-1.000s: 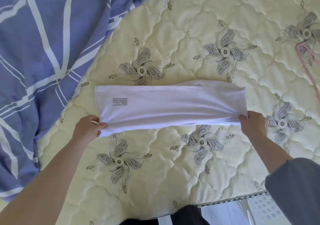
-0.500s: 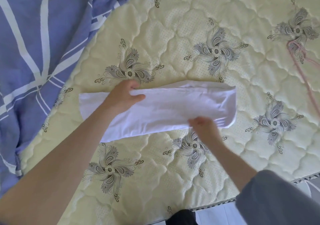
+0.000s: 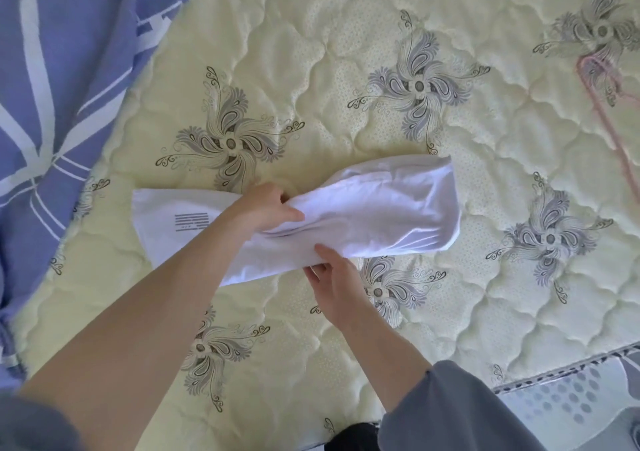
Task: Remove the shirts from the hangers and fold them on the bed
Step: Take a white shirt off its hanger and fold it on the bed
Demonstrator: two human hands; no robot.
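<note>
white shirt, folded to a narrow strip, gathered at its middle on the bed.
the left hand grips the strip's midpoint, fingers curled over bunched cloth; the right hand pinches the near edge, thumb on top, fingers tucked beneath. the right half sits raised and slack; the printed left end lies flat. risk: held only at the middle, the loose layers may slide apart and skew the fold.

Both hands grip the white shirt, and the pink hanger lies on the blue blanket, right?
No: head view shows the pink hanger on the quilted mattress, not the blue blanket. Left hand and right hand do grip the white shirt.
</note>
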